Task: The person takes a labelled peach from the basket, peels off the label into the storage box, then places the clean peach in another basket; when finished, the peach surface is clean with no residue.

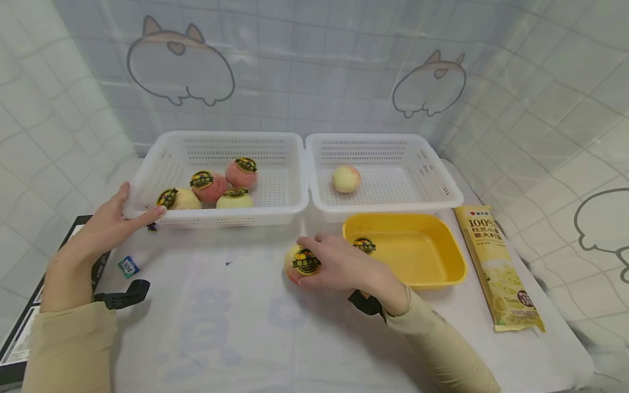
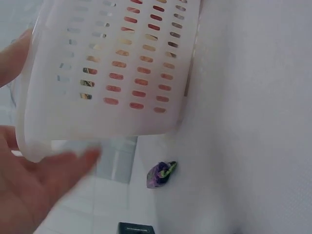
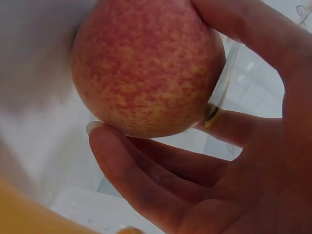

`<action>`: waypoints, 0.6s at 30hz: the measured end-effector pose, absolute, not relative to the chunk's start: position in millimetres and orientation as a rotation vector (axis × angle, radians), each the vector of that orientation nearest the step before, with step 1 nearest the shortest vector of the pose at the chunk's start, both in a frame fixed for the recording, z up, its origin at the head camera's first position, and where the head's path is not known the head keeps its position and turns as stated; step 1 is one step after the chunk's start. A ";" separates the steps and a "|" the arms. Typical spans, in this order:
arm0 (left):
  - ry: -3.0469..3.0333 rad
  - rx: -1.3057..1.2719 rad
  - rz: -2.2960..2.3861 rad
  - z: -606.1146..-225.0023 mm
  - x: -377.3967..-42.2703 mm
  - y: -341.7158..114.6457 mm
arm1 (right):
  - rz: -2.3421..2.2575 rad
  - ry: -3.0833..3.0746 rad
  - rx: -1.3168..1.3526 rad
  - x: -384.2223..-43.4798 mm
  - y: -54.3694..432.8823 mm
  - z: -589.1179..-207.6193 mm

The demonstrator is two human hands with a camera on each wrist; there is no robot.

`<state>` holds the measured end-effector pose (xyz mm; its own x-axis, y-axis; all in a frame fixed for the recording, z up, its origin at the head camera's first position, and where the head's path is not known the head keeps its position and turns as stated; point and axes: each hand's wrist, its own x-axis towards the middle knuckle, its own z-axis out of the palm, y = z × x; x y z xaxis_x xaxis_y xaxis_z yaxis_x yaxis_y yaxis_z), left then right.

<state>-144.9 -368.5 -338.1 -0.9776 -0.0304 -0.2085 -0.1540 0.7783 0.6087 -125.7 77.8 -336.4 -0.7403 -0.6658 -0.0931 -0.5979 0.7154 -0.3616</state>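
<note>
In the head view my right hand (image 1: 339,265) grips a red-and-yellow peach (image 1: 292,265) low over the white table. A black fruit label (image 1: 307,262) shows on the peach's side. Close up in the right wrist view, thumb and fingers curl around the peach (image 3: 146,68), and a clear label edge stands off its skin. My left hand (image 1: 100,226) rests on the front left corner of the left white basket (image 1: 231,218), its thumb stretched along the rim. Several labelled peaches (image 1: 208,186) lie in that basket. One peach without a visible label (image 1: 346,179) sits in the right white basket (image 1: 383,207).
A yellow tray (image 1: 413,262) stands right of my right hand, with another black label (image 1: 365,245) at its left wall. A pasta packet (image 1: 501,267) lies at the right edge. Small wrappers (image 1: 129,267) and a black-framed board (image 1: 19,338) are on the left.
</note>
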 end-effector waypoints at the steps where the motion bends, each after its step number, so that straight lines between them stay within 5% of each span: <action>1: 2.823 -0.138 0.996 -338.3 -144.6 -367.3 | -0.458 2.701 -0.990 -126.4 77.4 -337.2; 8: 3.236 -0.090 1.153 -323.0 -139.8 -330.6 | -0.544 2.703 -0.903 -131.7 75.5 -342.2; 18: 3.340 0.916 1.111 -314.9 -131.2 -232.4 | -0.541 2.643 -0.991 -137.8 82.1 -339.7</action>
